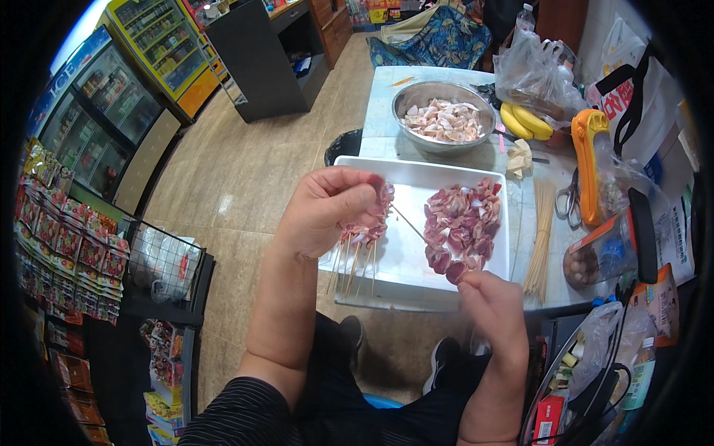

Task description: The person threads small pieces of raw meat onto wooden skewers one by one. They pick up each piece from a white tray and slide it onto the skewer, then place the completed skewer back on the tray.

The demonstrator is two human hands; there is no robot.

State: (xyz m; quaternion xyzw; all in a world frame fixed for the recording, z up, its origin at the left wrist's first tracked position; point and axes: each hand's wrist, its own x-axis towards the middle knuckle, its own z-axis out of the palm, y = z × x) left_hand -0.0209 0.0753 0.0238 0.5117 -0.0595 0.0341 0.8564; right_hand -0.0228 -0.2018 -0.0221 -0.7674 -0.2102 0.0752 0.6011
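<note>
My left hand (pixel 329 212) is raised over the left part of a white plastic tray (pixel 410 273), its fingertips pinching a dark red piece of raw meat (pixel 375 180). Lower right, my right hand (pixel 493 306) grips a thin bamboo skewer (pixel 407 221), which slants up towards my left hand. Pieces of meat (pixel 456 271) sit at my right fingertips; how they are fixed to the stick is partly hidden. A pile of raw meat pieces (pixel 463 214) lies in the tray's right half. Several loaded skewers (pixel 354 256) lie partly behind my left hand, bare ends pointing towards me.
Beyond the tray stands a steel bowl (pixel 443 139) of pale raw meat. To the right are a bundle of bamboo skewers (pixel 540 240), scissors (pixel 568 198), bananas (pixel 524 121) and a clear jar (pixel 599 253). Snack packets (pixel 72 240) hang at left, near drink fridges (pixel 92 106).
</note>
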